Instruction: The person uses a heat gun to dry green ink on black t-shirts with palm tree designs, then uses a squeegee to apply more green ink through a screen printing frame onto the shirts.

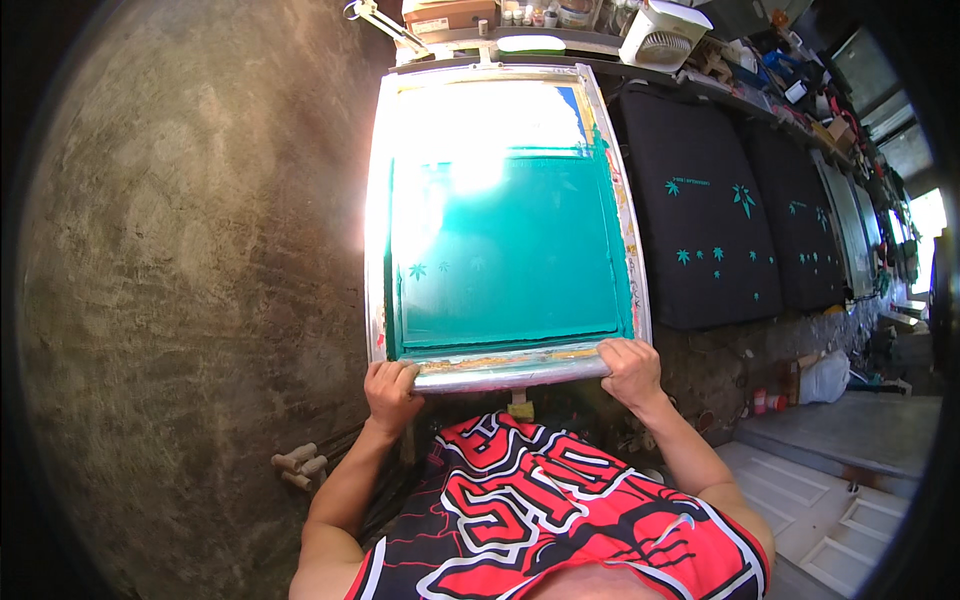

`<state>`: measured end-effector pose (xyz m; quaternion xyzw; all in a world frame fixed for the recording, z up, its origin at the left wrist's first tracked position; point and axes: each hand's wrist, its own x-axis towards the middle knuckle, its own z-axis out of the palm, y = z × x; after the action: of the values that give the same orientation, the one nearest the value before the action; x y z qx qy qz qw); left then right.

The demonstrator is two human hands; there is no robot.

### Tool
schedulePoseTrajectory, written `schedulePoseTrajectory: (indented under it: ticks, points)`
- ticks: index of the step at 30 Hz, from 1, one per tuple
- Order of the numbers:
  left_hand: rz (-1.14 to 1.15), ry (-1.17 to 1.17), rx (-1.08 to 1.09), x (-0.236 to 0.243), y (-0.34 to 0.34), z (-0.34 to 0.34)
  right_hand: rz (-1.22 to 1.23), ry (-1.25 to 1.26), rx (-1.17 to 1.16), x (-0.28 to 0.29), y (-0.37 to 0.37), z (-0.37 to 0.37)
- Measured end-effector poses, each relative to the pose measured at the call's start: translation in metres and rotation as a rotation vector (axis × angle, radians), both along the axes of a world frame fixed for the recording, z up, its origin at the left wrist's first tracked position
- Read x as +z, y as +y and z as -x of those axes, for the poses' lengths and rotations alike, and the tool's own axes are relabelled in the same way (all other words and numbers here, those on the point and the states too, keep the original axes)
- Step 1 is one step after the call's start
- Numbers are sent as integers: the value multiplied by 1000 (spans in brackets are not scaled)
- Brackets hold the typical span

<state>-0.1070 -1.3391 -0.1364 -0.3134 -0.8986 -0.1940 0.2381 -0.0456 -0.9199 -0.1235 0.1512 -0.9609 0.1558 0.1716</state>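
Observation:
A screen printing frame point(505, 376) with a silvery metal rim lies in front of me, its near edge toward my body. Teal ink covers most of its mesh point(520, 260), and faint leaf shapes show in it. Bright glare washes out the far left part. My left hand point(394, 394) is closed around the near left corner of the rim. At the near right corner, my right hand point(630, 374) grips the same rim with its fingers curled over it. What lies under the frame is hidden.
To the right, dark fabric panels point(700, 220) printed with teal leaves lie on boards in a row. A rough concrete wall point(200, 220) rises on the left. Beyond the frame, a shelf holds a white fan point(663, 38), small jars and a lamp arm point(390, 28). Wooden rollers point(299, 464) sit at lower left.

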Motion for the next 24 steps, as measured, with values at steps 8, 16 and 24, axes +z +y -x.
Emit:
schedulePoseTrajectory:
  ticks: [8, 16, 24]
  points:
    - [-32, 95, -6, -18, 5, 48, -36, 117, -14, -20, 6, 52]
    - [-43, 119, 98, -36, 30, 239, -62, 254, -64, -21, 31, 225]
    - [-247, -190, 131, 18, 63, 365, -91, 59, -27, 20, 62, 357]
